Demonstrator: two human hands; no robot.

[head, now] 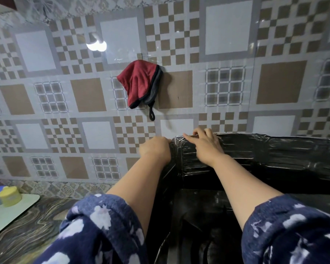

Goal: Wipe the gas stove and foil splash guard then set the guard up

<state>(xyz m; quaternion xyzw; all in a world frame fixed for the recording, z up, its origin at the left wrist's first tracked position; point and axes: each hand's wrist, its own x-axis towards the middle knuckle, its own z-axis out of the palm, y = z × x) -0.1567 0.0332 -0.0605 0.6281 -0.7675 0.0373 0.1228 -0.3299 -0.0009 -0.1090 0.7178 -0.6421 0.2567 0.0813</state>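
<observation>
Gripping the upper left corner of the foil splash guard (255, 155): left hand (156, 148) curled closed around the outer side of the corner edge, right hand (204, 142) laid over the top rim just beside it, fingers (198, 132) hooked over the back. Guard standing upright against the tiled wall (95, 92), dark and crinkled, side panel folded forward below the left forearm; stove surface beneath too dark to make out. Noted further out: red cloth (141, 83) hanging on the wall above the hands, yellow cup (9, 196) on a pale mat (17, 212) at far left of the marbled countertop (32, 231).
</observation>
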